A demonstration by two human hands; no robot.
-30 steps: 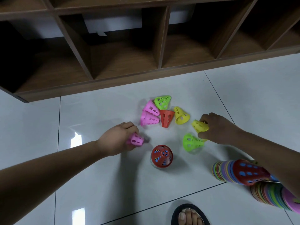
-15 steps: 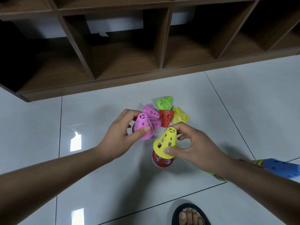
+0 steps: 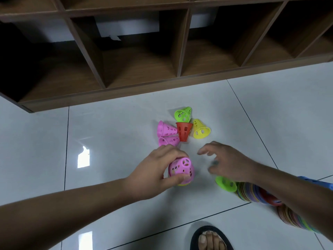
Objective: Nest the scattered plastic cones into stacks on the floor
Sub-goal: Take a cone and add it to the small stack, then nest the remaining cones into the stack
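Clenched grip, crooked-seating risk

Grips pink cone (image 3: 181, 169) in left hand (image 3: 153, 175), set over upright stack (image 3: 182, 184) mid-floor; holds right hand (image 3: 227, 159) slack and empty at 3 o'clock of it. Could wedge crooked or topple if pressed off-axis. Might also sweep green cone (image 3: 226, 183) at 5 o'clock when drawing right hand back, or scatter red cone (image 3: 184, 131) group at 12 o'clock when reaching.

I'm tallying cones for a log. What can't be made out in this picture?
Head view:
- Stack under the pink cone: the left hand covers it; only a yellow rim shows, count unknown.
- The right hand: motion-blurred.
- The green cone: part hidden under the right wrist.
- The multicoloured stack: crossed by the right arm, cut by the frame edge.
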